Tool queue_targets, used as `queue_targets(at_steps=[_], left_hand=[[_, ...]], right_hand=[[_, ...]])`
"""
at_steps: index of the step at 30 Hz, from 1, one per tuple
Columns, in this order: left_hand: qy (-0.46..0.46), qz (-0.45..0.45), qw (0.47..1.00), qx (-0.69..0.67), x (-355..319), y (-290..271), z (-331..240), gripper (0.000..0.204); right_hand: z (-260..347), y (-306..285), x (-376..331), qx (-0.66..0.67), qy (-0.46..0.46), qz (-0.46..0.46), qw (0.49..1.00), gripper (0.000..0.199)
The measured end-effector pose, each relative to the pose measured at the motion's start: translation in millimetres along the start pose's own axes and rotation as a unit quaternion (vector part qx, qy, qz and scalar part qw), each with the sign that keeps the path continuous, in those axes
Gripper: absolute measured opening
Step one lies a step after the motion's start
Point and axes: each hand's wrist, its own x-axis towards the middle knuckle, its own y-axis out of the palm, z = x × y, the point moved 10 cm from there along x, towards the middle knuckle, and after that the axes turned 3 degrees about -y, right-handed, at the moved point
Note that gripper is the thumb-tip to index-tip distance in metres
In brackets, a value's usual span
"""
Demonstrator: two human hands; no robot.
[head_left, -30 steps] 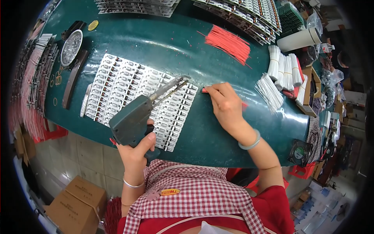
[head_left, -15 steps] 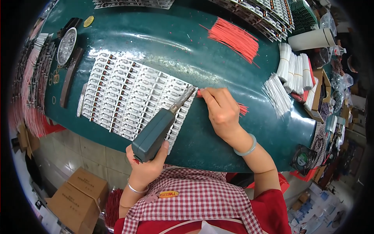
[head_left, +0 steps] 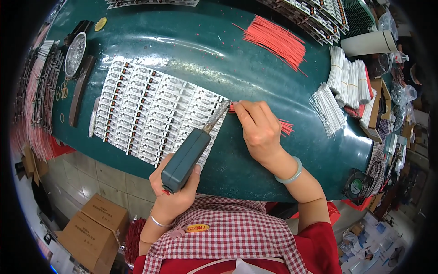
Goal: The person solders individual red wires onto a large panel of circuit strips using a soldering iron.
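Observation:
My left hand (head_left: pixel 175 196) is wrapped round the dark green body of a soldering gun (head_left: pixel 186 157). Its metal tip points away and to the right, to the upper right corner of a panel of white circuit boards (head_left: pixel 150 109) lined with small parts. At that same corner my right hand (head_left: pixel 260 130) pinches a small bunch of red wires (head_left: pixel 286 128). Their near ends show at the fingertips, by the tip, and the other ends stick out beyond the hand. Whether the tip touches a wire or the board is too small to tell.
A pile of red wires (head_left: pixel 276 41) lies farther back. White wire bundles (head_left: pixel 349 82) are at the right, beside a pale cylinder (head_left: pixel 368 44). Stacked board panels (head_left: pixel 315 18) stand at the back. To the left are a metal dish (head_left: pixel 75 55) and a dark bar (head_left: pixel 82 93).
The soldering gun and my left hand have shifted slightly to the right, the tip staying at the panel's corner. My right hand has barely moved and still pinches the red wires.

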Motion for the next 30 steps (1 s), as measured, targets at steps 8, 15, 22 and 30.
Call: queue_targets(at_steps=[8,15,22,30], left_hand=[[0.026,-0.007,0.998,0.048,-5,-4,-3,0.014],[-0.099,-0.022,0.991,-0.090,-28,-13,37,0.036],[-0.135,-0.046,0.985,-0.097,-32,-15,38,0.030],[-0.010,-0.038,0.999,0.005,-25,-15,15,0.018]], right_hand=[[3,-1,2,-0.013,-0.008,-0.007,1.000,0.035],[0,0,-1,-0.019,0.004,-0.008,1.000,0.032],[3,-10,-1,0.008,-0.005,-0.057,0.998,0.030],[8,-6,-5,0.039,-0.012,-0.031,0.999,0.032]])
